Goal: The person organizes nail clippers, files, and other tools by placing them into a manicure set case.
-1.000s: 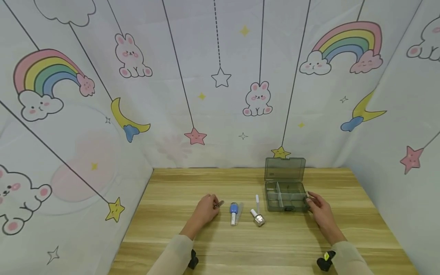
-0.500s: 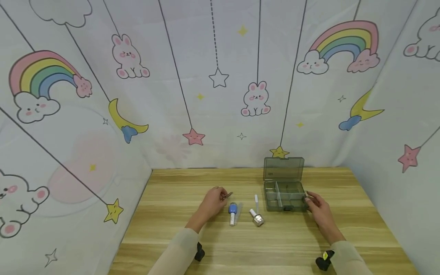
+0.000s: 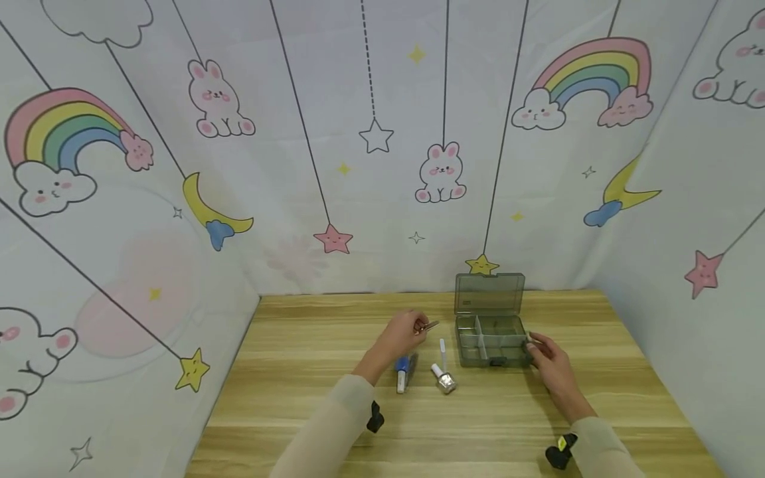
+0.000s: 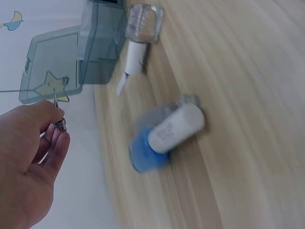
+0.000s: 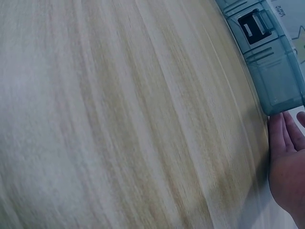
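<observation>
My left hand [image 3: 403, 333] pinches a small silver nail clipper [image 3: 429, 326] between thumb and fingers, above the table and left of the box. In the left wrist view the clipper [image 4: 60, 123] sticks out past the fingertips, partly covered. A smoky translucent compartment box [image 3: 493, 352] stands with its lid [image 3: 489, 294] raised at the back. My right hand [image 3: 556, 372] touches the box's right end; in the right wrist view its fingers [image 5: 281, 133] lie fairly straight against that end. No contents are discernible in the box's compartments.
Below my left forearm lies a blue nail polish bottle [image 3: 402, 373] with a white cap, beside a translucent strip [image 3: 412, 368]. A clear nail polish bottle [image 3: 445, 382] and a thin white stick [image 3: 443, 352] lie before the box. A patterned cloth [image 3: 382, 199] rises behind the table.
My left hand has moved to the right and farther back with the nail clipper, toward the box. The right hand stays at the box's end. The view has shifted slightly.
</observation>
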`<state>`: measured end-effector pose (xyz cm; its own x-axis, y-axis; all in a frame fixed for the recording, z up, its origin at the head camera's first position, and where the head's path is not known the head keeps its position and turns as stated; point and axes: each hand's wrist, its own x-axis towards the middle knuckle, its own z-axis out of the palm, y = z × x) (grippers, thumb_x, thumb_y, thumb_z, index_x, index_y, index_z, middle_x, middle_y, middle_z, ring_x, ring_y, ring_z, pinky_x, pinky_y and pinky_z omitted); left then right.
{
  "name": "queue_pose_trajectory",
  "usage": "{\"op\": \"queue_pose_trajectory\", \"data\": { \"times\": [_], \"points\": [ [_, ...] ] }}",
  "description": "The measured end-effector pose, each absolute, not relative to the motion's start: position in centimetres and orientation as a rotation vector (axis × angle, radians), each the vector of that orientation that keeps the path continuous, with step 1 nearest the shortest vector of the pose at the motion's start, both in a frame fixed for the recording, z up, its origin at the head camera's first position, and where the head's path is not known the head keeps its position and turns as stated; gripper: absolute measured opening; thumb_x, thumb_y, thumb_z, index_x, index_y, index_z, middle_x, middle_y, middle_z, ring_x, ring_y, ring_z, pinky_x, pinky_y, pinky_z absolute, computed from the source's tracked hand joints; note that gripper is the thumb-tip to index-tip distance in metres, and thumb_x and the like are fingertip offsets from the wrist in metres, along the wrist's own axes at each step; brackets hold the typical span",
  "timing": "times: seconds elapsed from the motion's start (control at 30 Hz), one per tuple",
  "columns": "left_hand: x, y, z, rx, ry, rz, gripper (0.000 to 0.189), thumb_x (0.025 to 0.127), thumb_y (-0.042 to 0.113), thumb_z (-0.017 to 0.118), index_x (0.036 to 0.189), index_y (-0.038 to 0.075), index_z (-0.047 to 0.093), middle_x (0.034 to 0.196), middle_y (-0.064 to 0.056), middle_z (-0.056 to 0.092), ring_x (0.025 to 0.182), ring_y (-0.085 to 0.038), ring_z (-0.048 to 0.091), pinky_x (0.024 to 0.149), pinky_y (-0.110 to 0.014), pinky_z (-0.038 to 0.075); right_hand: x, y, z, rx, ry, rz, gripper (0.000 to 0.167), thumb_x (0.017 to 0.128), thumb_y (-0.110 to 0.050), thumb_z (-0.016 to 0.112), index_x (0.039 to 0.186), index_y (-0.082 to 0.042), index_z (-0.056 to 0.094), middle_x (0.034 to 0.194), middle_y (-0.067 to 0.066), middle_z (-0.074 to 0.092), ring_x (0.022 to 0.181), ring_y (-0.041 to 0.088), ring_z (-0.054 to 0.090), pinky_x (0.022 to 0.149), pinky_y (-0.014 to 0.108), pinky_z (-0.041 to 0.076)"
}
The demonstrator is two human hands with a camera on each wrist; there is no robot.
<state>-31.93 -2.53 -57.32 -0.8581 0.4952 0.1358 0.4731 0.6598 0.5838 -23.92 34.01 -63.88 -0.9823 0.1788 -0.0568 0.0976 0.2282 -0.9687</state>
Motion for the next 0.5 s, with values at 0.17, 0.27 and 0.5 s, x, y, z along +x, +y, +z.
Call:
{"op": "queue_pose_trajectory", "data": {
  "times": [0.17, 0.27, 0.5],
  "points": [
    [-32.7, -0.2, -56.7, 0.862, 2.827, 0.952, 0.015, 0.102, 0.011, 0.07, 0.116, 0.007, 0.073, 0.107, -0.001, 0.069, 0.094, -0.009, 0.066, 0.082, -0.021, 0.056, -23.9, 34.1, -63.8, -0.286, -2.424, 1.907, 0.056, 0.114, -0.028, 0.052, 0.16, 0.002, 0.039, 0.157, 0.029, 0.045, 0.106, -0.015, 0.051, 0.088, 0.013, 0.049],
    [-33.0, 0.9, -56.6, 0.866, 2.835, 0.939, 0.015, 0.103, 0.011, 0.069, 0.116, 0.007, 0.073, 0.107, -0.001, 0.069, 0.095, -0.01, 0.066, 0.082, -0.021, 0.055, -23.9, 34.1, -63.6, -0.298, -2.445, 1.923, 0.057, 0.114, -0.027, 0.051, 0.162, 0.001, 0.037, 0.159, 0.028, 0.043, 0.106, -0.016, 0.05, 0.089, 0.013, 0.048],
    [-33.7, 3.0, -57.4, 0.911, 2.829, 0.992, 0.016, 0.101, 0.008, 0.07, 0.116, 0.004, 0.073, 0.107, -0.003, 0.068, 0.094, -0.011, 0.066, 0.08, -0.018, 0.054, -23.7, 33.7, -62.4, -0.34, -2.447, 1.966, 0.054, 0.114, -0.018, 0.05, 0.161, 0.004, 0.036, 0.159, 0.03, 0.041, 0.105, -0.014, 0.05, 0.089, 0.014, 0.049]
  ]
}}
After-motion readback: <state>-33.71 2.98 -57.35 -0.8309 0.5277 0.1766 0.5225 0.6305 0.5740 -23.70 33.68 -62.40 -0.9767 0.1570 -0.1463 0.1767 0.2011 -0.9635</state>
